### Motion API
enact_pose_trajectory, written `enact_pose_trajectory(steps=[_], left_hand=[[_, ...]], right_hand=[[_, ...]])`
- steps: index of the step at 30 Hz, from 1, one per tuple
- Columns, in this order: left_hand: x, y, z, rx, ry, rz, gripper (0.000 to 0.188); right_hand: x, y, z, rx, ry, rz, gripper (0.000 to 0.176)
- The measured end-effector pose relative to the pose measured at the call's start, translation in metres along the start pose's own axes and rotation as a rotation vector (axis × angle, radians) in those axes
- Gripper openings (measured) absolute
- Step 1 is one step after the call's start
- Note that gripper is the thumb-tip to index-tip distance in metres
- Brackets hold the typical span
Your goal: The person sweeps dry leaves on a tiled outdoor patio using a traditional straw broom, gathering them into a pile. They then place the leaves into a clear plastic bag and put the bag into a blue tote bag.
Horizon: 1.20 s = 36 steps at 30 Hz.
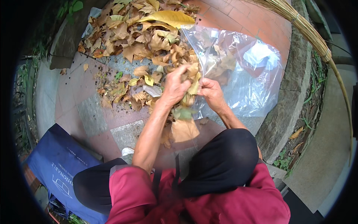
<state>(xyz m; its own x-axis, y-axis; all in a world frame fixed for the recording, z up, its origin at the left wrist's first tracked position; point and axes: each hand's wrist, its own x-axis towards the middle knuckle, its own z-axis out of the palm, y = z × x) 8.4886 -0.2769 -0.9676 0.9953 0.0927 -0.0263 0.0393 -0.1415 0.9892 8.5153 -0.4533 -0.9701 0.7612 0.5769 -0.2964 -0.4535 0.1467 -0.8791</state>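
My left hand (177,84) is slightly blurred and curls around some dry brown leaves (193,70) at the mouth of a clear plastic bag (251,86). Close beside it, the fingertips and thumb of my right hand (211,91) pinch the bag's edge, against a yellowish leaf. The bag lies flat on the paving with its mouth towards the left. Several leaves and a crumpled white piece (258,53) show through the film. A large heap of fallen leaves (134,36) spreads beyond my left hand, with a long yellow leaf (170,18) on top.
A straw broom (310,33) leans across the stone kerb (282,120) on the right. By my left knee stands a dark blue bag (61,159) bearing writing. Small dark berries (105,75) and loose leaves litter the tiles (92,112). Another stone block (65,42) borders the heap.
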Motion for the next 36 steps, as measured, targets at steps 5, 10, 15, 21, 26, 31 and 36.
enact_pose_trajectory(steps=[5, 10, 15, 21, 26, 31, 36], left_hand=[[0.047, -0.047, 0.044, -0.381, -0.399, -0.097, 0.032], [0.093, -0.033, 0.098, -0.941, -0.722, -0.586, 0.037], [0.096, 0.014, 0.034, -0.585, -0.533, -0.366, 0.037], [-0.058, 0.040, -0.033, 0.647, -0.393, 0.486, 0.039], [-0.173, -0.013, -0.048, 1.114, -1.071, 0.534, 0.068], [-0.113, -0.070, -0.067, 1.205, -0.756, 0.634, 0.075], [0.021, -0.032, -0.093, 1.787, -0.587, 0.334, 0.078]], right_hand=[[-0.010, -0.013, 0.011, 0.063, -0.151, -0.025, 0.005], [-0.020, -0.043, 0.002, -0.082, -0.014, -0.142, 0.006], [-0.032, -0.048, -0.055, -0.197, 0.196, -0.183, 0.010], [-0.040, -0.019, -0.079, -0.392, 0.193, -0.065, 0.013], [-0.042, 0.001, -0.072, -0.491, 0.239, -0.109, 0.011], [-0.043, 0.013, -0.075, -0.445, 0.322, -0.116, 0.009], [-0.030, 0.001, -0.069, -0.276, 0.360, -0.060, 0.010]])
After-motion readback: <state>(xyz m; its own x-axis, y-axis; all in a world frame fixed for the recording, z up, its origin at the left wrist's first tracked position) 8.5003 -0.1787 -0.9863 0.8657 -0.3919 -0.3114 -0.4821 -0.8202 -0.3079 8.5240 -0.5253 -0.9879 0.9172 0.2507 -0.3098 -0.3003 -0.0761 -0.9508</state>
